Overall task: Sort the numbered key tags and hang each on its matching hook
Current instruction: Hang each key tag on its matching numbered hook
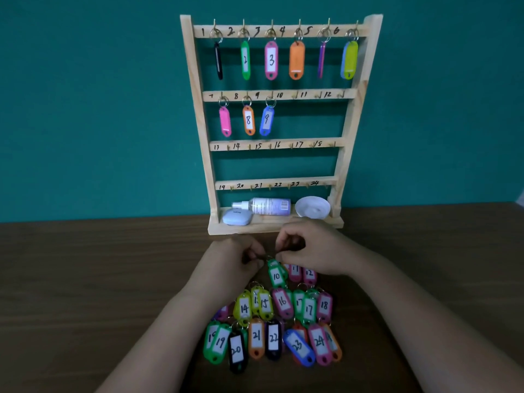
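Observation:
A wooden key rack (344, 143) stands against the teal wall, with numbered hooks in four rows. Tags hang on hooks 1 to 9, among them the green tag 2 (245, 60), pink tag 3 (271, 60), orange tag 8 (248, 120) and blue tag 9 (266, 120). Hooks from 10 (295, 95) down are bare. On the table, my left hand (235, 262) and my right hand (314, 248) both pinch the ring of the green tags marked 10 (276, 276). Several sorted tags numbered 11 to 24 (272, 321) lie in rows below.
The rack's bottom shelf holds a lying spray bottle (266, 206), a white bowl (312, 208) and a small pale case (237, 217). The brown wooden table (85, 279) stretches left and right of the tags.

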`<move>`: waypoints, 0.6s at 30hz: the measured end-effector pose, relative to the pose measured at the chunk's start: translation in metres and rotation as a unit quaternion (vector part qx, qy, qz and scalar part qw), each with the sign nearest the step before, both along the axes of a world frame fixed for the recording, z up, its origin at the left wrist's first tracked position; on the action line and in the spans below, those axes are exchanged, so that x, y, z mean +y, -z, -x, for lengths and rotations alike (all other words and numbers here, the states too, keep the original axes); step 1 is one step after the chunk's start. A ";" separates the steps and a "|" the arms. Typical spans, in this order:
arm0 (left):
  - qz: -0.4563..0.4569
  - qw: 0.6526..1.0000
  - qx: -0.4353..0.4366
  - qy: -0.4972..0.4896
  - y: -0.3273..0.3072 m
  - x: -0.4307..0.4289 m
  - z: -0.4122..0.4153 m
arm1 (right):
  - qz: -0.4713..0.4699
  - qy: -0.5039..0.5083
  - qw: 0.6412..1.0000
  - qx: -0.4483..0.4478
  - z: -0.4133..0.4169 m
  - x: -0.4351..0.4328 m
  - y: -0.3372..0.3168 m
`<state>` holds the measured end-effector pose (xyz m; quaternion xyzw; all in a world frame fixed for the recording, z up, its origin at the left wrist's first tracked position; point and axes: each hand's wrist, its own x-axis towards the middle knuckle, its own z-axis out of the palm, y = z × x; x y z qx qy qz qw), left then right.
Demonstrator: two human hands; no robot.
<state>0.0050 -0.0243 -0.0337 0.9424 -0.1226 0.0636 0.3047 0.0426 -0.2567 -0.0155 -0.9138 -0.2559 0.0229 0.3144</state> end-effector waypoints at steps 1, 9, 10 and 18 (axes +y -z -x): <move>-0.002 1.000 -0.001 0.001 0.000 0.000 0.000 | 0.008 -0.001 1.000 0.003 0.000 0.001 0.001; -0.004 1.000 -0.030 0.002 0.002 -0.006 0.001 | 0.026 -0.019 0.999 0.008 0.000 0.010 0.009; -0.007 0.999 -0.034 0.001 0.002 -0.007 0.002 | 0.026 -0.021 0.999 0.008 0.000 0.011 0.009; -0.017 0.998 -0.055 0.010 0.002 -0.007 0.003 | 0.015 -0.034 0.999 -0.010 0.003 0.018 0.011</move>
